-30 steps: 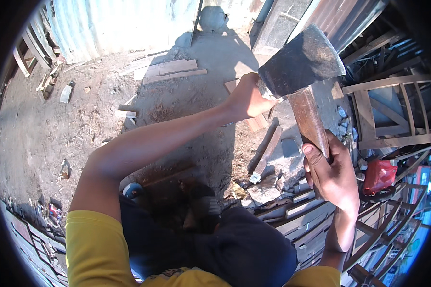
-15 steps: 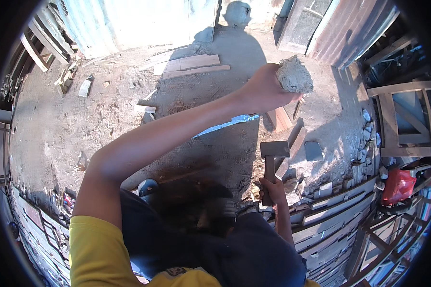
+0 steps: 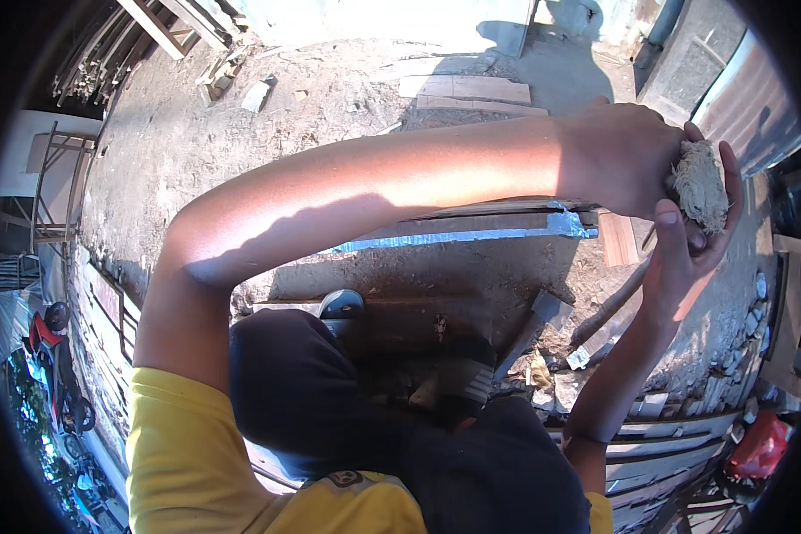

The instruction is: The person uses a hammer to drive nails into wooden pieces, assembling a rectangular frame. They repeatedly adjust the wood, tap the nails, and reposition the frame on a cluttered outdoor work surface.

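Observation:
My left hand (image 3: pixel 618 160) stretches far out to the right, its back turned up and its fingers mostly hidden. It is closed on a wooden handle with a frayed, fibrous, pale end (image 3: pixel 703 189). The tool's lower part is hidden by my hands. From below, my right hand (image 3: pixel 681 267) curls its thumb and fingers around the frayed end. A mallet (image 3: pixel 550 311) with a dark block head rests on the ground beside my right knee, no hand on it.
A long plank with a shiny blue-silver strip (image 3: pixel 454 238) lies under my left forearm. Boards (image 3: pixel 467 87) lie farther off. Nearer right are a reddish wood block (image 3: pixel 618 238) and a log (image 3: pixel 610 307). Stacked planks (image 3: pixel 667 454) and a red bag (image 3: pixel 758 445) sit at lower right.
My right hand has let go of the mallet and risen to the frayed end. My left arm has swung right with the handle. The view has turned left.

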